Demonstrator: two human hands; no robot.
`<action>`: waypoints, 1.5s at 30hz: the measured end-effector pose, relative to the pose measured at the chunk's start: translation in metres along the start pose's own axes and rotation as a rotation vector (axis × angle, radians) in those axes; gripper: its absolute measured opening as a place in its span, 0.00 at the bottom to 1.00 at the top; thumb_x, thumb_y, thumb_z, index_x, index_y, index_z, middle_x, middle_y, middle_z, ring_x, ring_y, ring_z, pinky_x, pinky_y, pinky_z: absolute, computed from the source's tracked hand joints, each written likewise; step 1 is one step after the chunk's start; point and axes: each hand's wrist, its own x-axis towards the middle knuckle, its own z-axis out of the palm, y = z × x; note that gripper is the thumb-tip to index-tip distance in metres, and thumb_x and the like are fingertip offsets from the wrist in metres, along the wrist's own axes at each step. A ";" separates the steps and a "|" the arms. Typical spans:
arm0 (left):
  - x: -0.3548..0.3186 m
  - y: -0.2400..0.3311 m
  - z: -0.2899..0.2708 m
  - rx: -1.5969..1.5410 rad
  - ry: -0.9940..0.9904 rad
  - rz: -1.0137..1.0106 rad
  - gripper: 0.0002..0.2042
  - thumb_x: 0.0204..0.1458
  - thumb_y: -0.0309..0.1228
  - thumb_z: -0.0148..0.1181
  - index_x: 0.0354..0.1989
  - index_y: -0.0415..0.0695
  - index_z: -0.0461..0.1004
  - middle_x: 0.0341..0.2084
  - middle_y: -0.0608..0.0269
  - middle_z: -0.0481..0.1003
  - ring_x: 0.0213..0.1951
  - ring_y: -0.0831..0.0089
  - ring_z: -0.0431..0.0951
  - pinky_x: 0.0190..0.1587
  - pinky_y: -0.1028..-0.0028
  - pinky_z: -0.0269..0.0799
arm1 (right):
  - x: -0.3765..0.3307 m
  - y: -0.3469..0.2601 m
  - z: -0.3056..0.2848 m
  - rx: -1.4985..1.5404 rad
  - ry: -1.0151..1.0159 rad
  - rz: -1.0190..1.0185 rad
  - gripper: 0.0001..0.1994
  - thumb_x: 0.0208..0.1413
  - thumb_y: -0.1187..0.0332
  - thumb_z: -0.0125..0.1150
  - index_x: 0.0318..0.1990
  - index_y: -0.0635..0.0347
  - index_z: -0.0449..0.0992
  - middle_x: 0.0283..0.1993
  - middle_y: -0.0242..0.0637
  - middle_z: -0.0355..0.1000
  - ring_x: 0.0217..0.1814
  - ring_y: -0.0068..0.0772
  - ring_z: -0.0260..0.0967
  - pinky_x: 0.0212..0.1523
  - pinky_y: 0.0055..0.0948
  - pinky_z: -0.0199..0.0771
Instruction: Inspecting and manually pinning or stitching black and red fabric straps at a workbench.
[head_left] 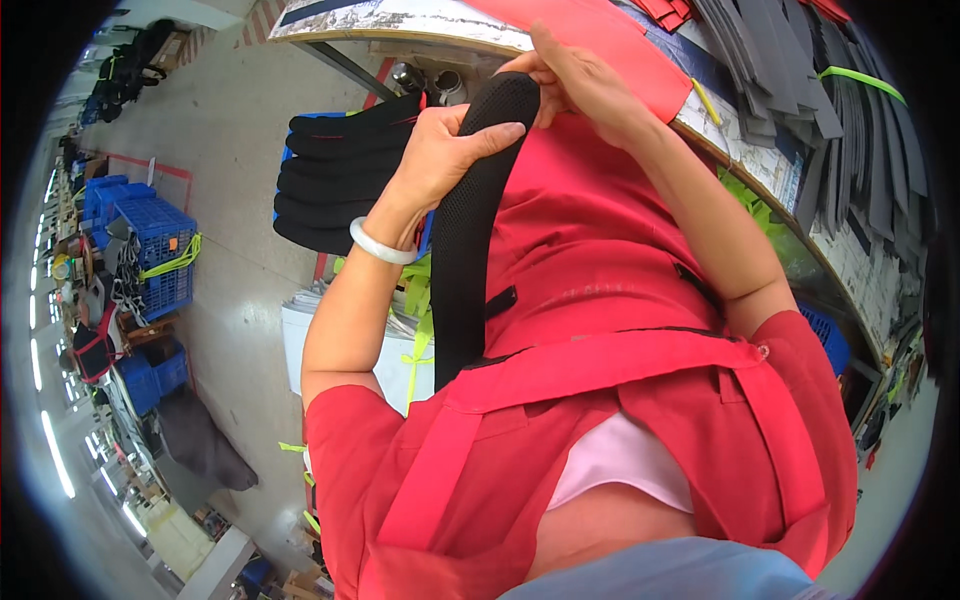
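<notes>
A long black padded strap (466, 230) with a mesh face and a rounded end runs down in front of my red apron. My left hand (445, 150) is closed around it below the rounded end, thumb pressed flat on the mesh; a white bangle (382, 242) circles that wrist. My right hand (590, 85) is at the strap's rounded end, its fingers curled at the edge and partly hidden behind it, one digit raised away. Left of my hands, similar black padded pieces (335, 185) lie in a row over a blue container.
A worktable (640, 60) spans the top and right, bearing red sheets (600, 40), a yellow pen-like tool (706, 101) and stacked grey strips (760, 60). Metal cups (448, 88) stand near its left part. Blue crates (155, 250) sit across the floor at left.
</notes>
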 end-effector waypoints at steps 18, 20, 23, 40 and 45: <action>-0.001 -0.029 0.004 0.105 -0.028 0.020 0.10 0.50 0.32 0.67 0.33 0.37 0.78 0.24 0.72 0.76 0.24 0.87 0.71 0.26 0.83 0.66 | -0.020 0.049 0.005 -0.356 0.088 -0.407 0.15 0.64 0.59 0.52 0.38 0.64 0.74 0.24 0.27 0.65 0.26 0.15 0.63 0.28 0.18 0.65; 0.002 -0.029 0.005 0.057 -0.044 -0.040 0.10 0.49 0.31 0.67 0.33 0.37 0.78 0.24 0.73 0.76 0.24 0.87 0.71 0.26 0.83 0.66 | -0.029 0.041 0.010 -0.548 0.166 -0.443 0.11 0.60 0.65 0.57 0.35 0.65 0.73 0.23 0.25 0.63 0.25 0.14 0.59 0.27 0.19 0.62; 0.009 -0.027 0.010 0.036 -0.050 -0.102 0.10 0.49 0.31 0.67 0.34 0.37 0.78 0.24 0.73 0.76 0.25 0.87 0.71 0.27 0.83 0.67 | -0.026 0.042 0.009 -0.315 0.204 -0.313 0.17 0.60 0.57 0.55 0.33 0.65 0.73 0.18 0.30 0.64 0.22 0.19 0.63 0.25 0.22 0.64; 0.003 -0.020 0.022 0.095 -0.093 -0.032 0.08 0.47 0.26 0.68 0.35 0.38 0.79 0.25 0.72 0.77 0.27 0.86 0.72 0.30 0.83 0.68 | -0.042 0.034 -0.019 0.172 0.171 -0.120 0.21 0.64 0.52 0.49 0.34 0.63 0.76 0.23 0.28 0.70 0.24 0.17 0.67 0.26 0.21 0.69; -0.002 -0.012 0.017 0.050 -0.092 -0.035 0.10 0.48 0.25 0.67 0.39 0.36 0.77 0.31 0.64 0.79 0.31 0.80 0.78 0.36 0.80 0.73 | -0.057 0.044 -0.097 -0.743 0.708 -0.499 0.08 0.58 0.69 0.56 0.37 0.65 0.77 0.29 0.39 0.73 0.28 0.32 0.70 0.32 0.28 0.70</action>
